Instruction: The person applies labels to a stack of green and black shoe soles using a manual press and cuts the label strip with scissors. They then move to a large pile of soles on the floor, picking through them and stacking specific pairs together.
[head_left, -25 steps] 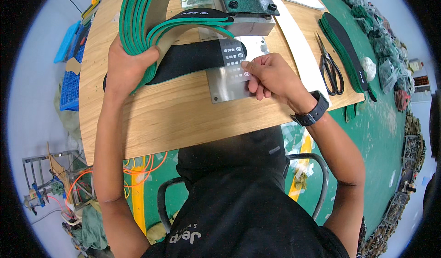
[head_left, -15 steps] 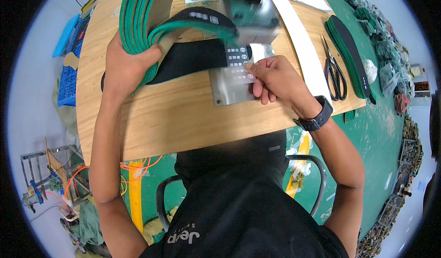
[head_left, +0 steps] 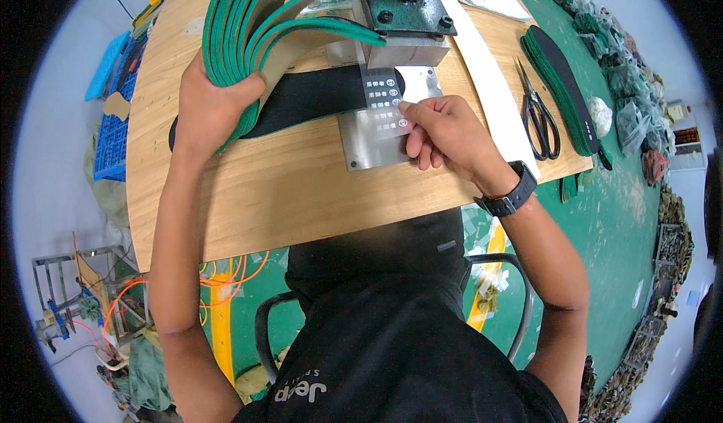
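My left hand [head_left: 215, 110] is wrapped round a bent stack of green-edged insoles [head_left: 233, 31], its thumb across their near side. Two of their ends fan out to the right, toward a press head [head_left: 410, 16] with a metal block beneath. Under the stack, a black insole [head_left: 312, 99] lies flat, its right end on a metal plate [head_left: 369, 148]. A translucent film strip with printed white marks [head_left: 382, 99] lies across that end. At its right edge, my right hand [head_left: 448, 133], with a watch on the wrist, pinches the strip between thumb and fingers.
Black-handled scissors [head_left: 544, 125] and a second insole stack [head_left: 561, 88] lie to the right on the wooden table [head_left: 271, 204]. A long white strip [head_left: 486, 69] runs beside the press. Blue baskets [head_left: 113, 137] stand beyond the left edge.
The press head, blurred by motion before, now shows sharply. The marked insole end that hung beside it has lifted and turned, its white marks out of sight. Both hands keep their holds.
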Demonstrator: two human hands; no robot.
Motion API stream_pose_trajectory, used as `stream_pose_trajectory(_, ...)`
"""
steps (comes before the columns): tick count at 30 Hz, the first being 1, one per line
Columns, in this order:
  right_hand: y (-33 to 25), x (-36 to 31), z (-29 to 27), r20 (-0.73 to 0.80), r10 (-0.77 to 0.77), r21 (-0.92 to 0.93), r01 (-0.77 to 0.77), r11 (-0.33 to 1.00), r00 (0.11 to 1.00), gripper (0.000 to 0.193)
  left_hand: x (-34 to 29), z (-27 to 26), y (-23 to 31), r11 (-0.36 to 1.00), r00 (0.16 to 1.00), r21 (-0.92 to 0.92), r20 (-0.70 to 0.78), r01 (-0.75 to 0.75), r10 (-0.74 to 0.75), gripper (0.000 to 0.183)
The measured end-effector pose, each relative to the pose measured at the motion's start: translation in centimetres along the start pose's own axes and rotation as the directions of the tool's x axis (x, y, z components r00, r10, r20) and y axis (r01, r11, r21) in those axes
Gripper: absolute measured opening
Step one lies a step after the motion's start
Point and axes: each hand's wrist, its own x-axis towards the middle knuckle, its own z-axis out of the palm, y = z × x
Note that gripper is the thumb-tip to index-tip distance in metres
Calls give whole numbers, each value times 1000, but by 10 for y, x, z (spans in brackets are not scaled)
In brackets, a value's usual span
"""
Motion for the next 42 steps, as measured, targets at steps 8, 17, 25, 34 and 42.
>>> stream_pose_trajectory(8, 2, -3, -2, 14, -17, 19, 17, 1000, 1000, 26, -2, -1, 0, 1000, 1000, -7, 22, 15, -15, 32)
stream_pose_trajectory(17, 5, -3, 0, 18, -27, -4, 27, 1000, 999, 25, -7, 6, 4, 995, 994, -86, 93, -50, 58, 40)
stream_pose_trajectory(25, 4, -10, -4, -19, -123, -46, 122, 991, 992, 25, -11, 3, 6, 996, 994, 59, 89, -73, 67, 57)
stream_pose_trajectory(34, -16, -65, -87, -360, -405, -637, 95, 765, 841, 36, -21, -32, -9, 996, 936, 29, 347, -79, 64, 78)
stream_pose_trajectory(42, -11, -36, -301, -515, -308, -708, -194, 679, 800, 75, 19, -61, -11, 936, 700, 351, 675, -28, -233, 70)
